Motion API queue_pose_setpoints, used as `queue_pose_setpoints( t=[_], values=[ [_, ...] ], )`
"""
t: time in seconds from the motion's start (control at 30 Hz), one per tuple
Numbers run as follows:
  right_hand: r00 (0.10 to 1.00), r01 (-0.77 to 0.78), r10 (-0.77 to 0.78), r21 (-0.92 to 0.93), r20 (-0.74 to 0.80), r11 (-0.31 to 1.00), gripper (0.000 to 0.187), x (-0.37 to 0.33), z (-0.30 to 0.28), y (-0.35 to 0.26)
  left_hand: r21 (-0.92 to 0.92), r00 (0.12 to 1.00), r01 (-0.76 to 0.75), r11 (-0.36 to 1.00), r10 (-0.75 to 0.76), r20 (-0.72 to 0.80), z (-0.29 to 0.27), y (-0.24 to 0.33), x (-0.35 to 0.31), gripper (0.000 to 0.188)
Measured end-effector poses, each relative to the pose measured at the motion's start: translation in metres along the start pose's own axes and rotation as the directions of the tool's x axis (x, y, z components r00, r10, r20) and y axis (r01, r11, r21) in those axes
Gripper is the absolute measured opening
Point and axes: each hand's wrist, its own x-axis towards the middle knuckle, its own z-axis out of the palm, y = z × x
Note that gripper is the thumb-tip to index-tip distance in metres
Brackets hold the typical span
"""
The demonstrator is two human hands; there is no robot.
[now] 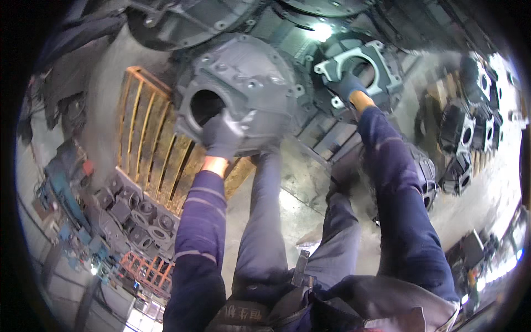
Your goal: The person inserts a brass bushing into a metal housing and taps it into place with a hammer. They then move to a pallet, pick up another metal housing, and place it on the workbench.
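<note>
A large grey cast-metal bell housing (265, 72) with a round side hole stands in front of me, left of centre. My left hand (221, 135), in a dark glove, is closed at the lower rim of that hole; its fingers are partly blurred. To the right sits a smaller dark housing (384, 72) with a bright machined face around a round opening. My right hand (345, 86), gloved too, grips the left side of that face. Its fingertips are partly hidden.
A slatted wooden pallet (146, 127) lies on the floor at left. More large housings (188, 22) stand along the far side. Several dark housings (464, 130) sit on pallets at right. Grey castings (135, 216) and an orange metal crate (146, 271) are at lower left.
</note>
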Motion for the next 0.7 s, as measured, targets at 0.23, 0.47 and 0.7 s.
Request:
queue_pose_setpoints(
  t=[0.23, 0.47, 0.7],
  values=[
    [0.902, 0.190, -0.008, 0.380, -0.432, 0.905, 0.055, -0.094, -0.033, -0.041, -0.029, 0.994, 0.079, 0.996, -0.077, 0.075, -0.021, 0.011, -0.001, 0.067],
    [0.870, 0.492, -0.309, 0.661, -0.384, 0.567, 0.031, -0.200, -0.018, -0.201, -0.168, 0.999, -0.048, 0.985, 0.051, 0.015, -0.042, 0.007, -0.016, 0.070],
    [0.958, 0.249, -0.285, 0.429, 0.020, 0.868, 0.055, -0.188, 0.014, -0.334, -0.492, 0.888, 0.174, 0.853, -0.352, -0.297, -0.064, -0.079, -0.161, 0.037]
  ],
)
